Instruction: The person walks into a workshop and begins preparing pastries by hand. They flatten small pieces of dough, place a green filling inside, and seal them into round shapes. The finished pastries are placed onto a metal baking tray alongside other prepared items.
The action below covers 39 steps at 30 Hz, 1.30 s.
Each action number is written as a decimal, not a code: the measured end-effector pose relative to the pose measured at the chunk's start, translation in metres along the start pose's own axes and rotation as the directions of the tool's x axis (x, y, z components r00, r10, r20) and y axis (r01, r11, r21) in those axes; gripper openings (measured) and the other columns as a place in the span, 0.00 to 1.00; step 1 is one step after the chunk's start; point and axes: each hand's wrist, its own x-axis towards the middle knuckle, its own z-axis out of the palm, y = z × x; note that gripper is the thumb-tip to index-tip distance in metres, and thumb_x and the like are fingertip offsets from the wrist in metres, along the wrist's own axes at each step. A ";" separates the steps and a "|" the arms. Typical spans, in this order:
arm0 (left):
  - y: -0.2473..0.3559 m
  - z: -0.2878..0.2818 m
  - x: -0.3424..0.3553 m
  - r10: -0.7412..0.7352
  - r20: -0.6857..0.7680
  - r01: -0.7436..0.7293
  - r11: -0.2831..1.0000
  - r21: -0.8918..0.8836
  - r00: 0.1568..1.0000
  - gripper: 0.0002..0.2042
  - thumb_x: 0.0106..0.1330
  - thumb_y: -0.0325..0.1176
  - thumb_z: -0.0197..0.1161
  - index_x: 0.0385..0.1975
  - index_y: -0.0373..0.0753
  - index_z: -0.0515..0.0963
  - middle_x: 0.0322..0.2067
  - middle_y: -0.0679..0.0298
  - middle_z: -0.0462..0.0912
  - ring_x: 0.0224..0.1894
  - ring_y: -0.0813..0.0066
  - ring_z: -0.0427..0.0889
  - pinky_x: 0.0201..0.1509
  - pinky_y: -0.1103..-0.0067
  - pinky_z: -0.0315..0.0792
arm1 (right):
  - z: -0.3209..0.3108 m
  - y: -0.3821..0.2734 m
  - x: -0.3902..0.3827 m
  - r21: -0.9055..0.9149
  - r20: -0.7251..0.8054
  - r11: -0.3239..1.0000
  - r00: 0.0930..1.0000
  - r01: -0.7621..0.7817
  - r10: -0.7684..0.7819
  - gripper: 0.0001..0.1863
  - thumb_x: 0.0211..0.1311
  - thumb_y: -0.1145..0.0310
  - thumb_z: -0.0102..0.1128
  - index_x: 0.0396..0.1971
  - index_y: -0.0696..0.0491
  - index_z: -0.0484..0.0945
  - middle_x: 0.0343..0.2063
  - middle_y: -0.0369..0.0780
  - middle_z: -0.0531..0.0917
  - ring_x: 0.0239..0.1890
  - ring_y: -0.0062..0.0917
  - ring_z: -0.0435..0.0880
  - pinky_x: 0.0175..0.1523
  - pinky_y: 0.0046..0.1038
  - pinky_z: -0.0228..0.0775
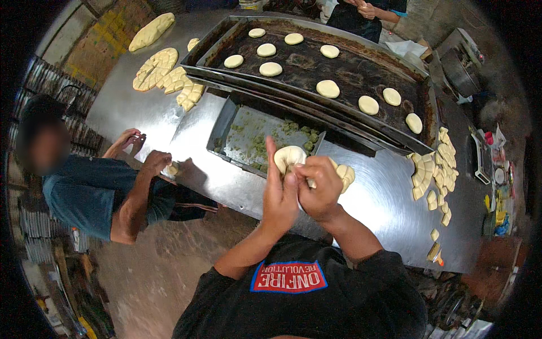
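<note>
Over the near edge of the steel table, a piece of pale dough (290,156) is held up between my hands. My left hand (278,192) supports it from the side, fingers pointing up and the thumb against the dough. With curled fingers, my right hand (319,189) pinches the dough's near edge. Whether anything is inside the dough is hidden. Just beyond is a shallow metal tray (236,134) with lumps of green filling (307,134). More dough pieces (345,176) lie partly behind my right hand.
A large dark baking tray (350,68) holds several flat dough rounds (327,88). Cut dough (426,172) lies at right, near a scraper (433,252). More cut dough (155,70) and a dough loaf (151,32) are far left. Co-workers stand at left (84,192) and behind the tray (355,22).
</note>
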 end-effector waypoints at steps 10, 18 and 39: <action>0.020 -0.021 -0.006 0.049 0.347 0.010 0.986 -0.166 0.936 0.31 0.73 0.43 0.49 0.66 0.26 0.50 0.66 0.46 0.55 0.68 0.62 0.56 0.69 0.71 0.53 | -0.046 -0.023 0.012 0.016 -0.042 0.983 0.982 -0.183 0.184 0.09 0.57 0.76 0.65 0.38 0.58 0.78 0.33 0.47 0.79 0.32 0.36 0.80 0.35 0.32 0.74; 0.019 -0.022 -0.013 -0.265 0.223 0.334 0.862 -0.381 0.938 0.11 0.70 0.32 0.58 0.46 0.33 0.73 0.45 0.62 0.75 0.44 0.79 0.76 0.47 0.81 0.72 | -0.084 -0.043 0.021 0.092 0.348 0.995 0.937 -0.041 0.007 0.16 0.54 0.73 0.67 0.43 0.58 0.78 0.35 0.45 0.78 0.37 0.34 0.81 0.40 0.27 0.72; -0.007 0.041 -0.006 -0.537 0.449 0.700 0.547 -0.460 0.714 0.27 0.72 0.59 0.40 0.37 0.37 0.71 0.28 0.59 0.78 0.25 0.75 0.80 0.28 0.79 0.76 | -0.117 -0.051 0.015 0.139 0.465 0.784 0.739 -0.604 0.487 0.11 0.52 0.76 0.69 0.35 0.61 0.78 0.31 0.42 0.80 0.32 0.25 0.81 0.36 0.24 0.72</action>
